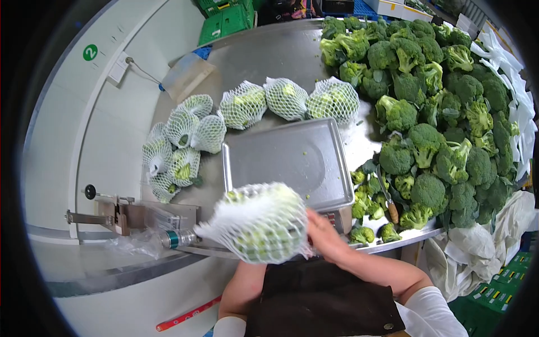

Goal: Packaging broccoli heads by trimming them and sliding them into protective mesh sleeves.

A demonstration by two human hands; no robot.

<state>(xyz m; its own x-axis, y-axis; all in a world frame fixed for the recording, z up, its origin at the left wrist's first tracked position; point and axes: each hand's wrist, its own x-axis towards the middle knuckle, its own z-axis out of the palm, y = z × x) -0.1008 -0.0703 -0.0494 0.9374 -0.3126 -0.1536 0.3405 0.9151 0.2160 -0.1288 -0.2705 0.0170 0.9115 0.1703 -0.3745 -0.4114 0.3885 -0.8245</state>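
In front of my apron I have broccoli in a white foam net sleeve (265, 225), slightly blurred, above the table's near edge. My right hand (322, 234) grips its right end, the fingers partly behind it. The left forearm (244, 286) runs up beneath the bundle, which hides my left hand. Just beyond lies the steel pan of a weighing scale (278, 160), with a few green crumbs on it. Several netted broccoli bundles (242, 105) form a row behind the pan and a cluster (183, 166) at its left.
A large heap of bare broccoli (421, 97) covers the table's right side. Among small florets (366, 204) rests a knife with a wooden handle (393, 210). At the left edge are a metal lever device (118, 215) and a clear roll of tape (177, 239). Green crates (225, 25) stand behind.
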